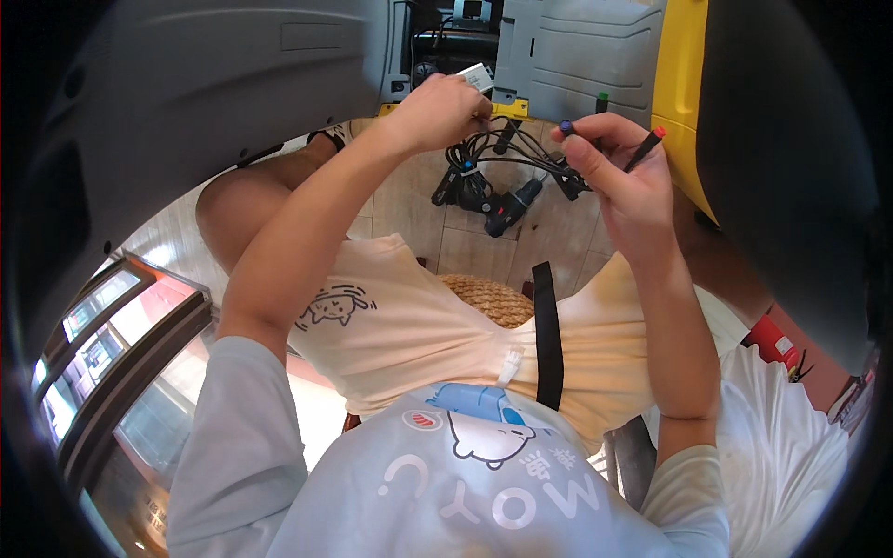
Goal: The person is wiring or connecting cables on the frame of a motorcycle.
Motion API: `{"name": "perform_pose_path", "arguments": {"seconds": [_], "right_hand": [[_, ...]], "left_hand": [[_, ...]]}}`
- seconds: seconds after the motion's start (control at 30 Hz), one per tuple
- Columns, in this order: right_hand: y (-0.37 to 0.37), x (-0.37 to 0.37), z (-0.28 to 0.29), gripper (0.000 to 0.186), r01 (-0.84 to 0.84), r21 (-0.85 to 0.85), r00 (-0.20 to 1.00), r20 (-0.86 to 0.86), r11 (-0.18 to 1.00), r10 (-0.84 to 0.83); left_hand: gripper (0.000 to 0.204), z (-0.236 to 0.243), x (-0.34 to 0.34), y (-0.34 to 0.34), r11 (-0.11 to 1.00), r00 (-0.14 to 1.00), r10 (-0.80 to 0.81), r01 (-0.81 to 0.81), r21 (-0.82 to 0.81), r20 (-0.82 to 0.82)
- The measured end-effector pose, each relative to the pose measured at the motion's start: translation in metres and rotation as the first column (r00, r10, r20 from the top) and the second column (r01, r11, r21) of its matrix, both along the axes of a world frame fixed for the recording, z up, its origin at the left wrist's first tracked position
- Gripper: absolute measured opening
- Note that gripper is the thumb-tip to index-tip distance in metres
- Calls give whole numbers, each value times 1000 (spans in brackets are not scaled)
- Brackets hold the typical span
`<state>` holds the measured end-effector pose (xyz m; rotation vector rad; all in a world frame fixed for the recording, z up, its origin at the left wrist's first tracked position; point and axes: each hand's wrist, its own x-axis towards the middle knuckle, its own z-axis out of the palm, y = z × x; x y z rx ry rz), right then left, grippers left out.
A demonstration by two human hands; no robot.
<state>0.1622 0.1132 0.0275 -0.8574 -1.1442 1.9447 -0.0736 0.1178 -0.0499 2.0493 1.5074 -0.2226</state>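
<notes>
Fingers of our right hand (625, 181) pinch one black lead from a bundle of black cables (507, 163), the lead ending in a red-tipped connector (658, 133), while a blue-tipped connector (566, 126) pokes up just above the same hand's fingertips. Our left hand (442, 112) is closed around the upper part of that bundle, right beside a small white plug (477, 76), though we cannot tell whether it actually grips the plug. The bundle hangs between both hands, looping down over our lap and ending in thicker black connectors (502, 206) that dangle free above the tiled floor (409, 200). Above the hands sits a grey plastic panel (577, 51) with a green-tipped connector (602, 97) at its lower edge, and a yellow body panel (681, 84) beside it; a large grey cover (223, 84) fills the upper left. We judge the main risk to be tangling: the loops cross one another, so pulling one lead could drag the others, strain the plug, or lead us to mate the wrong coloured ends.
</notes>
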Motion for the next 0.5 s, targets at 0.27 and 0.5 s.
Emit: {"name": "perform_pose_path", "arguments": {"seconds": [0.27, 0.5], "right_hand": [[3, -6, -13, 13, 57, 111, 963, 258, 992, -84], [9, -8, -26, 12, 51, 152, 963, 253, 987, -89]], "left_hand": [[16, 56, -28, 11, 956, 637, 189, 54, -288, 747], [24, 41, -43, 7, 946, 606, 231, 42, -320, 762]]}}
